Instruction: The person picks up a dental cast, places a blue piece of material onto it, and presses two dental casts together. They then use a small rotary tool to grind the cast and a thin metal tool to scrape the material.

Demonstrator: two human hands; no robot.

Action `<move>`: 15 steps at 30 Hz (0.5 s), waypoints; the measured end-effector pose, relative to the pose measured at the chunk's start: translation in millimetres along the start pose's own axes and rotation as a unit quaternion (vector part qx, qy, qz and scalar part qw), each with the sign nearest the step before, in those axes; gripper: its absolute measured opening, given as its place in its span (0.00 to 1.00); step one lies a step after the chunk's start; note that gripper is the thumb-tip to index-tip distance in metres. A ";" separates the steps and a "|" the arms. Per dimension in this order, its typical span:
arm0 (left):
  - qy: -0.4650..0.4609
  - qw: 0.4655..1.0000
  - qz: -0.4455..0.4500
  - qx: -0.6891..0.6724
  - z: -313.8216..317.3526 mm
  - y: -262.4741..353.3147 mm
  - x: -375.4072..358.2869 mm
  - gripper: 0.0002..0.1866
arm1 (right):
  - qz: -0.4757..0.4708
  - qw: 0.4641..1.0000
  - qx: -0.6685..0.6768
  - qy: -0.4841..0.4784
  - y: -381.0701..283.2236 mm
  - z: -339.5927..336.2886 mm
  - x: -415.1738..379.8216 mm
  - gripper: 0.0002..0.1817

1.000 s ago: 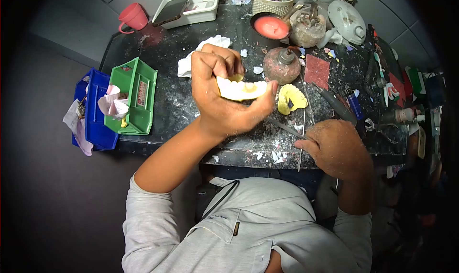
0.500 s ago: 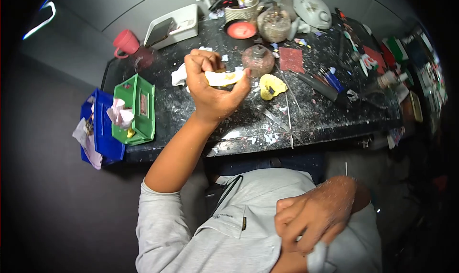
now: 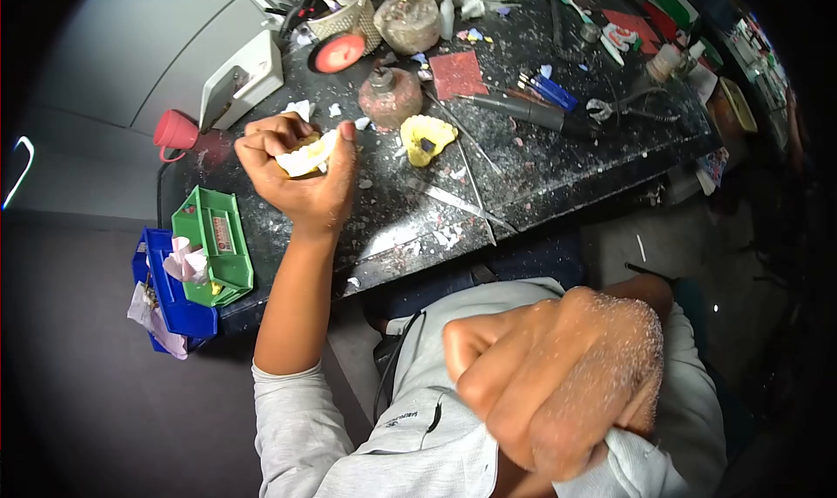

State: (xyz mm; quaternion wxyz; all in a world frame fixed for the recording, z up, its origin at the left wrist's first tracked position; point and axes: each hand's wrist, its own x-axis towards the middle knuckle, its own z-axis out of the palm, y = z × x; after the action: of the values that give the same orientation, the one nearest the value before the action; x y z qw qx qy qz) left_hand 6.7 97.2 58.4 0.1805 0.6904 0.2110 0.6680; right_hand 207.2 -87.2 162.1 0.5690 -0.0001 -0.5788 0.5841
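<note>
My left hand (image 3: 301, 171) is raised over the left part of the black bench, fingers wrapped round a pale yellow-white dental model (image 3: 307, 156). A yellow piece with a dark spot (image 3: 427, 140) lies on the bench to its right, below a round glass jar with a stubby top (image 3: 390, 97). My right hand (image 3: 558, 376), dusted with white specks, is close to the camera in front of my chest. Its fingers are curled at the light grey shirt (image 3: 641, 463), and the fingertips are hidden.
Green (image 3: 214, 245) and blue (image 3: 170, 297) bins stand at the bench's left edge. Behind are a pink mug (image 3: 176, 132), a white tray (image 3: 244, 79) and a red-filled bowl (image 3: 340, 53). A grey handpiece (image 3: 514, 108), metal tools (image 3: 449, 201) and pliers (image 3: 632, 107) lie rightward.
The view has turned, so the bench appears tilted and shifted left. My right hand has come up nearer the camera, still at the shirt. My left hand still holds the model.
</note>
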 end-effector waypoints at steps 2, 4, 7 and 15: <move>0.001 1.000 -0.012 0.001 0.0 3.8 0.2 0.31 | -0.054 0.997 0.025 0.045 9.4 9.8 4.3 0.21; 0.000 1.000 0.003 0.000 -1.8 -0.3 2.2 0.31 | 0.078 0.990 0.088 -0.073 2.7 -8.3 -2.8 0.11; -0.010 1.000 0.014 0.008 -5.1 -1.7 3.8 0.31 | 0.103 0.988 0.103 -0.049 -11.0 -1.3 -27.4 0.12; 0.010 1.000 0.008 -0.021 -1.0 0.6 3.5 0.30 | 0.195 0.963 0.166 -0.082 -0.3 -19.0 1.1 0.13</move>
State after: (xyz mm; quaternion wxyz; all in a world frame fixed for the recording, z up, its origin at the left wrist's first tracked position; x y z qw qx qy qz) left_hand 5.8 98.5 61.8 0.1876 0.6817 0.1929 0.6804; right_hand 219.5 -73.7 156.7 0.3868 0.0301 -0.5072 0.7696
